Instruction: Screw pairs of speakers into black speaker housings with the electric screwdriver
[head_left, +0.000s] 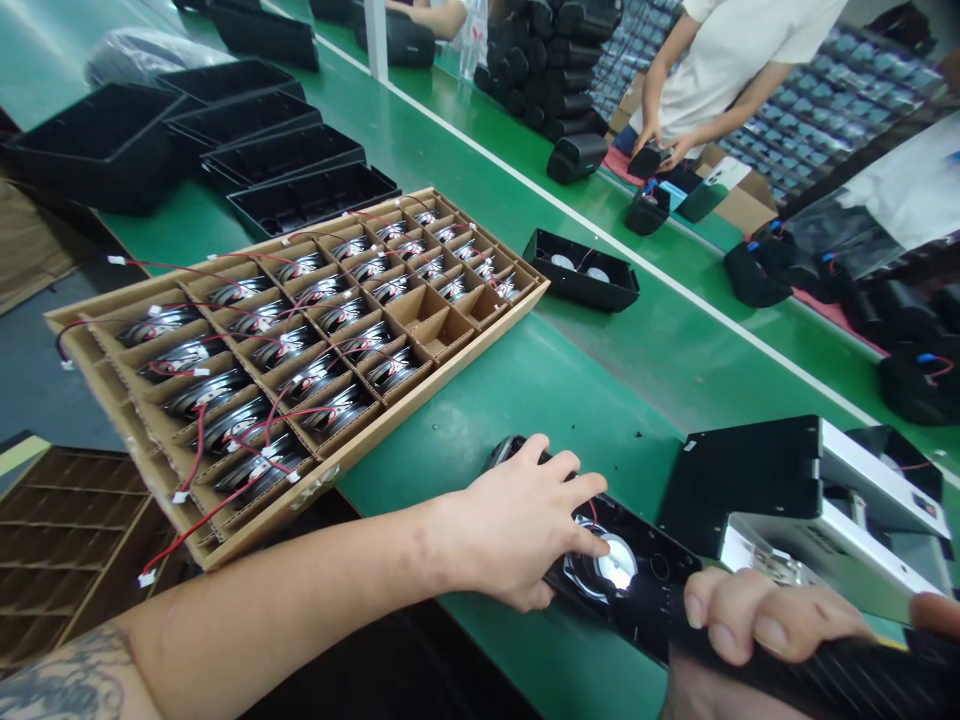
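My left hand (536,525) lies across a long black speaker housing (660,600), fingers spread over its top and thumb at the near side, gripping it. One finger touches the rim of a round speaker driver (616,562) seated inside, with a red wire beside it. At the lower right, my right hand (772,625) is wrapped round a black ridged tool (847,672) that looks like an electric screwdriver. Its tip is hidden. To the left, a cardboard divider tray (450,375) holds many speaker drivers with red and black wires; a few compartments at its right side are empty.
A black-and-white screw feeder (757,470) stands right of the housing. Another housing (581,270) with two drivers sits behind the tray. Black shells (300,190) are piled at the back left. Across the bench (480,140), a co-worker (720,80) handles a black part.
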